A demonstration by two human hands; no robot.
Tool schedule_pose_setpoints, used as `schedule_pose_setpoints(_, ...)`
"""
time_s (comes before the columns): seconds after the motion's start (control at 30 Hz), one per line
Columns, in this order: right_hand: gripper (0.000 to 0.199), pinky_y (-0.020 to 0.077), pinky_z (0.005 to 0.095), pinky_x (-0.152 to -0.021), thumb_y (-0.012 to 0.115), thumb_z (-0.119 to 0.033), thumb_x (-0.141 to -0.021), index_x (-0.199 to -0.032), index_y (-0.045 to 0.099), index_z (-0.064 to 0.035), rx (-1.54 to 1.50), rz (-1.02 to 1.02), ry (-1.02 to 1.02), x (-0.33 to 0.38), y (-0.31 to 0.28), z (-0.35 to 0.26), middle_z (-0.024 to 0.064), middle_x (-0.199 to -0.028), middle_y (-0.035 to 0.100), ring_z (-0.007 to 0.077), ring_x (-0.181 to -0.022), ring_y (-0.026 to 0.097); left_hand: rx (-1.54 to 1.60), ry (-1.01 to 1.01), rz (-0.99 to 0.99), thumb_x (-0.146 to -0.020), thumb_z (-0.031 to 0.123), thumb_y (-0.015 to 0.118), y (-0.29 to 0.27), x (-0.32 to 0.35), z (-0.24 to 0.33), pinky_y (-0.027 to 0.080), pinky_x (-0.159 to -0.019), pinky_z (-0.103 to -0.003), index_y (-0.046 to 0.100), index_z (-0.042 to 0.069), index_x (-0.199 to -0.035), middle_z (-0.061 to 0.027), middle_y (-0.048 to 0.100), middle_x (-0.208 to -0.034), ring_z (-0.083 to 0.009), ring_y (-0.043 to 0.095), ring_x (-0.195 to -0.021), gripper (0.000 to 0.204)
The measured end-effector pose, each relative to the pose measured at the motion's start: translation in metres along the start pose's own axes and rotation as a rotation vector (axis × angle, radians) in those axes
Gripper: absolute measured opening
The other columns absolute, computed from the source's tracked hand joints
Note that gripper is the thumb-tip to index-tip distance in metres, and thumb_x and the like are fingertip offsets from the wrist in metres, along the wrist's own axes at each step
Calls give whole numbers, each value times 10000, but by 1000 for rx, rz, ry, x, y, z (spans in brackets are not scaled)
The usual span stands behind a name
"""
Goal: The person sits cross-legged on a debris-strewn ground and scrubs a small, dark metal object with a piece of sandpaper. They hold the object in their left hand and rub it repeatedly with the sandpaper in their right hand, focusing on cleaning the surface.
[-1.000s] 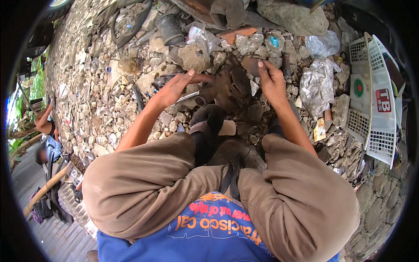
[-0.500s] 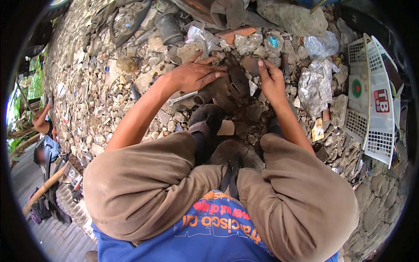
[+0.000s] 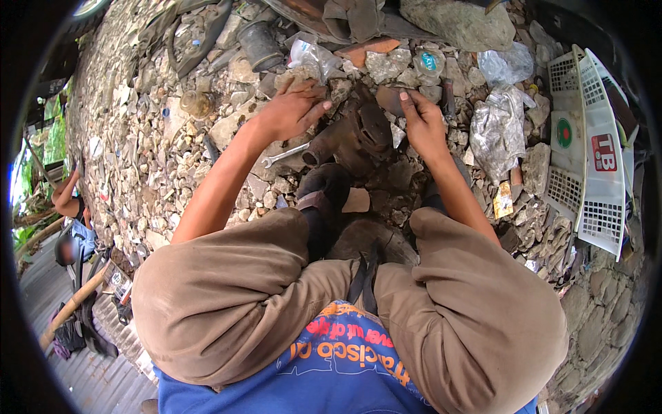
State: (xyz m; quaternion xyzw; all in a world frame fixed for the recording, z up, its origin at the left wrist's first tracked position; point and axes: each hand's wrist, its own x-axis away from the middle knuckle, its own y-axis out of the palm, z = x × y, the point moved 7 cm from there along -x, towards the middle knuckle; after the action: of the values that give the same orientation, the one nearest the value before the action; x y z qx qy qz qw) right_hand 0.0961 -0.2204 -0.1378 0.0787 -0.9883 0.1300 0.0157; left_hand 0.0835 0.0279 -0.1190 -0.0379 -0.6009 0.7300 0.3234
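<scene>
On the stony ground in front of my feet sits a dark, rusty metal housing (image 3: 365,138) with a short pipe stub pointing left. My left hand (image 3: 293,110) is above the stones left of the housing, fingers spread and holding nothing. Between thumb and fingers of my right hand (image 3: 423,123) is a flat, dark brown piece (image 3: 390,101); its exact kind does not show. This piece is just beyond the housing's upper right side. An open-ended wrench (image 3: 285,155) lies on the stones below my left hand, close to the pipe stub.
A white perforated plastic crate (image 3: 598,148) stands at the right. Crumpled silver plastic (image 3: 498,127) and a clear bag (image 3: 507,65) lie near it. A dark cylinder (image 3: 260,46) and large rock (image 3: 458,24) are farther off. Another person (image 3: 77,241) is at far left.
My left hand has moved left, away from the housing, uncovering more of it. The right hand still holds the flat brown piece in nearly the same place.
</scene>
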Motion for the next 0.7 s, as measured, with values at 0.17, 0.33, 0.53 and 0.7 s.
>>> schedule_pose_setpoints(0.17,344,499,339,-765,572,-251,-1063,-1122,672,73,-11,-12,6,-2,2,3,151,-878,698,180,-806,613,345,30,-23,-1116,406,316,2,7,15,252,-1242,-455,568,21,-1423,-187,487,-1534,-368,367,-1472,553)
schedule_pose_setpoints(0.33,362,507,341,-786,580,-265,-1059,-1145,674,74,11,-6,20,-1,2,3,161,-903,710,184,-832,632,428,175,-25,-1112,343,378,-9,19,43,344,-1189,-441,565,18,-1430,-181,528,-1500,-371,414,-1446,491)
schedule_pose_setpoints(0.53,364,510,343,-790,590,-269,-1052,-1154,675,70,18,21,59,0,-6,3,179,-915,715,186,-835,642,632,282,141,-1078,337,461,-35,48,60,525,-943,-451,706,-21,-1190,-234,729,-1103,-392,696,-1069,448)
schedule_pose_setpoints(0.7,345,511,344,-787,587,-264,-1052,-1155,683,50,-1,21,15,-2,-5,0,182,-915,717,195,-827,647,804,125,87,-1065,263,490,-45,62,39,532,-895,-422,720,-38,-1080,-243,720,-1092,-380,707,-1041,379)
